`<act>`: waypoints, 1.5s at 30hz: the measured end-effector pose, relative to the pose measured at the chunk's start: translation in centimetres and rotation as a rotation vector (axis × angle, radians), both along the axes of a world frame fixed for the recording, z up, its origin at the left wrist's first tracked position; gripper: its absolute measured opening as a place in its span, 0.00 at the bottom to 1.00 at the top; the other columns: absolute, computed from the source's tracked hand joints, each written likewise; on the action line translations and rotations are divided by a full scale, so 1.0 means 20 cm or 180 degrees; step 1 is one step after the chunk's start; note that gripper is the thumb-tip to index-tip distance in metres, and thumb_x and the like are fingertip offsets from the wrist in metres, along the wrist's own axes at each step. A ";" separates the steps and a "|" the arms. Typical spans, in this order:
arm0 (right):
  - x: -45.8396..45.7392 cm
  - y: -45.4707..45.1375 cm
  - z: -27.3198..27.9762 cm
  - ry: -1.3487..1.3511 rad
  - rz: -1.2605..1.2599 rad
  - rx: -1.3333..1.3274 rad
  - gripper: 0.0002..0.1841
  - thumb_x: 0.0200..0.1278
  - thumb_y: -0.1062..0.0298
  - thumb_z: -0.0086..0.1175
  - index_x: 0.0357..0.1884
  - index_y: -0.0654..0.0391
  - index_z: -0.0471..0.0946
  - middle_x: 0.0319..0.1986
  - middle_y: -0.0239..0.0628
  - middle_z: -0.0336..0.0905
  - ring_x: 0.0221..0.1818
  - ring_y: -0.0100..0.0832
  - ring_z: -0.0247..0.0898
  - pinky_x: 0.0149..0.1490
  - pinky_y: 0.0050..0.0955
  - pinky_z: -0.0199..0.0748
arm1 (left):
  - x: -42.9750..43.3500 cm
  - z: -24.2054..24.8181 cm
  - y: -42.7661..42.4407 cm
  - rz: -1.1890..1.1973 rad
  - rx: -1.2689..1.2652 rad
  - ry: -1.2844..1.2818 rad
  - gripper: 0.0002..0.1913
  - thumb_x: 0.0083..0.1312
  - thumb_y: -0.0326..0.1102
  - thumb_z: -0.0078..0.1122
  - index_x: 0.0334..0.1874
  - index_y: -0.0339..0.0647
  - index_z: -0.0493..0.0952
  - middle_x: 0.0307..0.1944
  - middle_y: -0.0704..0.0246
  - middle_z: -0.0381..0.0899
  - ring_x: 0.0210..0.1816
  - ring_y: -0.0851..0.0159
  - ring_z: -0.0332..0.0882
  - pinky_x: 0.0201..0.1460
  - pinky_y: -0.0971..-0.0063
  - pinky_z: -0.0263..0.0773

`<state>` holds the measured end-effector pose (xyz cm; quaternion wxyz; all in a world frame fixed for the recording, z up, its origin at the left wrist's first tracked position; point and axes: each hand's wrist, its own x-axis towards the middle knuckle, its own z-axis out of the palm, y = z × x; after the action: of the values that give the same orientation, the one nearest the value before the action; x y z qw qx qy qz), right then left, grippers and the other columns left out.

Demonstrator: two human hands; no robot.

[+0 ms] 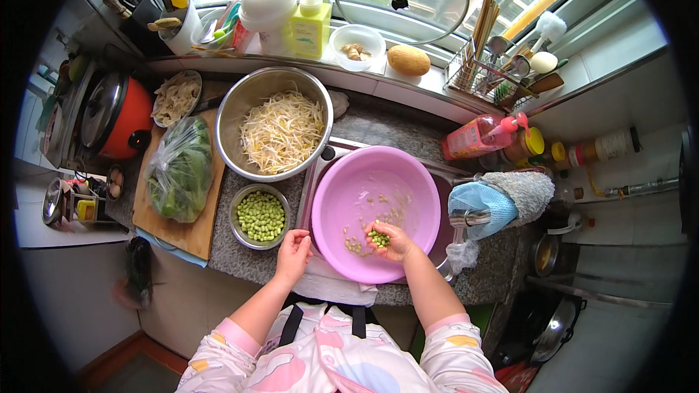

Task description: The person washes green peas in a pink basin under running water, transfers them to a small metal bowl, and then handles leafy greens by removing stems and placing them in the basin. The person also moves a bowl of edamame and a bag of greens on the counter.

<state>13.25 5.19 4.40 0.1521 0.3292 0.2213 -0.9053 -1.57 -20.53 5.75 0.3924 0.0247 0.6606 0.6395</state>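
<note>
My right hand [391, 241] is cupped palm up around several shelled green beans [378, 238], inside a pink plastic basin [377, 161]. More beans [354, 244] lie in shallow water on the basin's bottom, with pale bits scattered among them. My left hand [295, 255] is just outside the basin's left rim, fingers curled; whether anything is inside them is hidden. Close to it stands a small metal bowl [234, 225] full of shelled green beans [261, 215]. Behind that, a large steel bowl [229, 139] holds bean sprouts [282, 132].
The basin sits over a sink [439, 196], beside a faucet [469, 218] hung with cloths. Leafy greens in a plastic bag [180, 174] rest on a wooden cutting board [210, 229]. A red cooker [128, 117] stands at far left, a pink pump bottle [475, 136] at right.
</note>
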 end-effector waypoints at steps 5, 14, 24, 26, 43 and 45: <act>-0.08 0.00 0.14 0.0265 0.0078 0.0155 0.11 0.74 0.59 0.48 0.42 0.57 0.73 0.30 0.32 0.67 0.25 0.21 0.59 0.23 0.14 0.53 | 0.00 0.00 -0.02 0.0062 0.0025 -0.0033 0.09 0.72 0.32 0.53 0.51 0.39 0.70 0.36 0.71 0.74 0.27 0.78 0.71 0.24 0.85 0.66; -0.26 -0.06 0.26 0.0280 0.0271 0.0412 0.10 0.74 0.61 0.49 0.39 0.57 0.72 0.28 0.30 0.65 0.24 0.18 0.57 0.22 0.13 0.50 | -0.06 0.05 -0.16 0.0603 -0.0073 0.1297 0.07 0.71 0.31 0.53 0.48 0.38 0.73 0.36 0.70 0.76 0.30 0.75 0.74 0.27 0.83 0.68; -0.97 -0.80 0.34 0.1707 0.0319 0.3371 0.06 0.65 0.68 0.53 0.40 0.58 0.76 0.34 0.37 0.74 0.36 0.30 0.72 0.40 0.26 0.71 | -0.40 0.10 -0.31 0.0804 -0.1310 0.3162 0.22 0.66 0.22 0.45 0.64 0.35 0.67 0.66 0.56 0.67 0.73 0.49 0.55 0.74 0.59 0.52; -1.02 -0.89 0.27 0.1738 0.0566 0.4177 0.07 0.57 0.72 0.54 0.37 0.60 0.79 0.45 0.45 0.75 0.52 0.42 0.70 0.58 0.35 0.69 | -0.40 0.08 -0.30 0.0714 -0.1280 0.3034 0.22 0.66 0.21 0.43 0.64 0.35 0.68 0.67 0.58 0.67 0.74 0.47 0.52 0.75 0.57 0.50; -0.88 -0.90 0.40 0.2243 0.0232 0.5367 0.13 0.51 0.80 0.55 0.36 0.51 0.82 0.52 0.34 0.77 0.67 0.49 0.60 0.67 0.49 0.58 | -0.40 0.11 -0.30 0.0635 -0.1214 0.3451 0.19 0.69 0.24 0.43 0.62 0.36 0.69 0.64 0.57 0.69 0.73 0.48 0.55 0.73 0.54 0.53; -0.78 -0.80 0.40 0.1990 -0.0301 0.4913 0.14 0.50 0.84 0.53 0.37 0.56 0.81 0.47 0.40 0.77 0.57 0.47 0.69 0.59 0.39 0.70 | -0.38 0.25 -0.25 0.0642 -0.1277 0.3804 0.16 0.66 0.22 0.46 0.56 0.36 0.73 0.57 0.57 0.73 0.65 0.50 0.66 0.67 0.58 0.62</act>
<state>-2.31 -10.72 12.41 -0.2229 0.0835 0.7975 -0.5543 -9.19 -25.49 10.80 -0.1089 0.2409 0.8715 0.4130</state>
